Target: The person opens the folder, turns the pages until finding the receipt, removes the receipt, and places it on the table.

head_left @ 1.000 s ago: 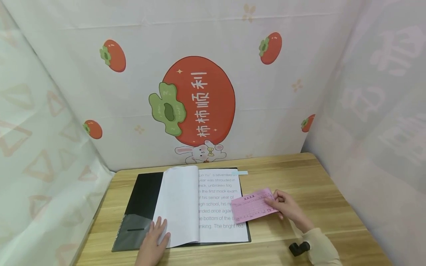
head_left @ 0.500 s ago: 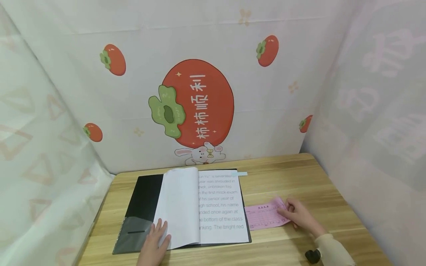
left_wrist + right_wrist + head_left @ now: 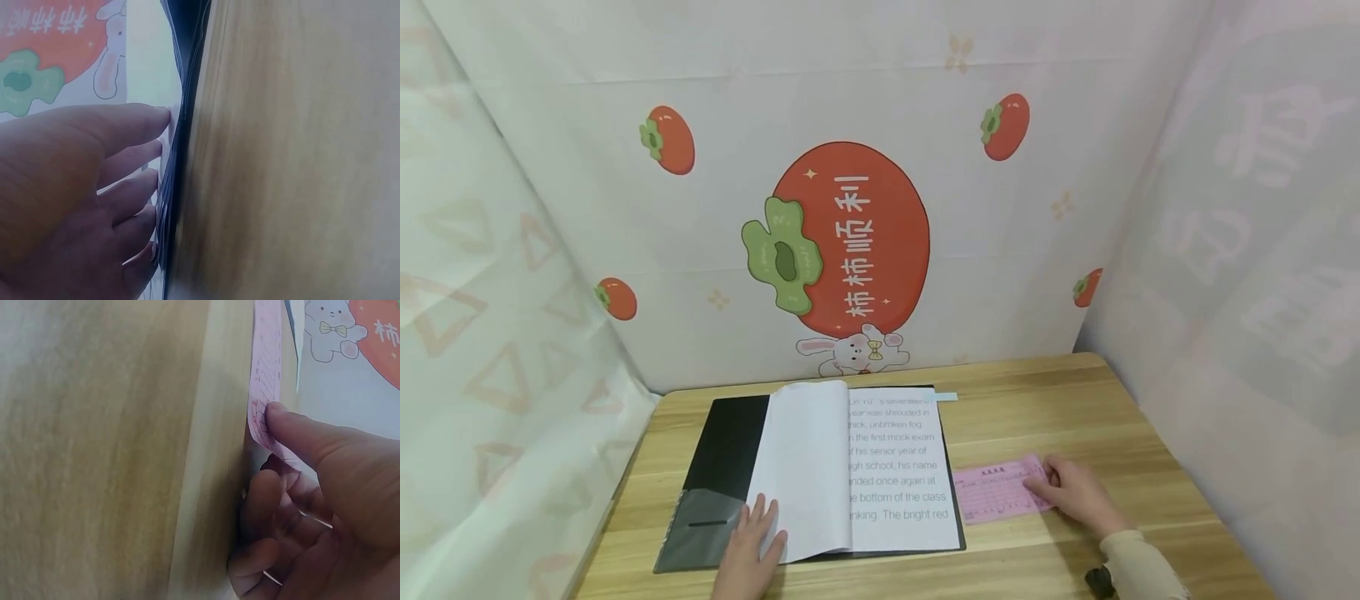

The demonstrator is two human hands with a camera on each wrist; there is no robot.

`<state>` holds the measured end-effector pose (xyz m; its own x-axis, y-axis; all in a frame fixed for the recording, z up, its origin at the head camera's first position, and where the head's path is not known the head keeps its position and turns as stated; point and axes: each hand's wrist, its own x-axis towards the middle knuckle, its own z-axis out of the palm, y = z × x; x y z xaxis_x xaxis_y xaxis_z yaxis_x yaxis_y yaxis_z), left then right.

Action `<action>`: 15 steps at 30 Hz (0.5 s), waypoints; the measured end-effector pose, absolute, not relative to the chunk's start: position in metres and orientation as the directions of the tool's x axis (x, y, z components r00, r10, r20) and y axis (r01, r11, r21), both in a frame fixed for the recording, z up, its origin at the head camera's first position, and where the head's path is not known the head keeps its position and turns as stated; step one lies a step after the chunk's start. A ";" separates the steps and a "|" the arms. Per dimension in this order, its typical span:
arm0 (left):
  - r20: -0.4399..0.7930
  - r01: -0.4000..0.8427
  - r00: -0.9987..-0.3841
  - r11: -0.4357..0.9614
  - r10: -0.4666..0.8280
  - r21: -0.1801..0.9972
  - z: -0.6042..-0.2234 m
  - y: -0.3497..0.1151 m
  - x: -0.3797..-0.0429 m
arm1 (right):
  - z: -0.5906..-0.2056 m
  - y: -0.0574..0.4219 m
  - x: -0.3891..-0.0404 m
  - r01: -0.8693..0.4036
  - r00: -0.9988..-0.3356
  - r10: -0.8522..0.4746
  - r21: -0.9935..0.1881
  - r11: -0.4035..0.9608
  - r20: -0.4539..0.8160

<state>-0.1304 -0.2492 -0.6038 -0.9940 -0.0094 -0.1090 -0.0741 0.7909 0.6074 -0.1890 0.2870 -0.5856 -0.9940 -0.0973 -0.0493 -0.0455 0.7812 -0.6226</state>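
Note:
A folder point(image 3: 730, 437) with a black cover lies open on the table, its white pages point(image 3: 808, 467) turned to the left and a printed page point(image 3: 898, 471) facing up on the right. My left hand point(image 3: 749, 542) rests with spread fingers on the lower left of the turned white page. To the right of the folder, a pink printed slip point(image 3: 1000, 492) lies low over the table, its left end at the folder's edge. My right hand point(image 3: 1078, 493) pinches the slip's right end between thumb and fingers; in the right wrist view that end point(image 3: 265, 422) bends upward.
A pale blue tab point(image 3: 942, 397) sticks out at the folder's upper right edge. The wooden table point(image 3: 1037, 400) is bordered by a patterned cloth backdrop point(image 3: 1000, 233) behind and on both sides. A black wrist device point(image 3: 1100, 582) sits by the right sleeve.
My right hand has carried the pink slip off the printed page, rightward and down to the table beside the folder. The left hand stays on the page.

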 end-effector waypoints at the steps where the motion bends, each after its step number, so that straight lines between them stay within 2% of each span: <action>1: -0.109 -0.077 -0.994 0.791 -0.013 0.606 -0.603 -0.249 -0.131 | -0.585 0.287 -0.190 -0.037 -0.995 -0.087 -0.618 0.785 -0.052; 11: -0.113 -0.087 -0.993 0.831 -0.029 0.550 -0.598 -0.238 -0.139 | -0.574 0.281 -0.197 0.023 -0.999 0.039 -0.501 0.865 0.022; 15: -0.122 -0.101 -0.992 0.828 -0.039 0.552 -0.603 -0.236 -0.136 | -0.573 0.273 -0.195 -0.045 -0.990 0.026 -0.494 0.868 0.137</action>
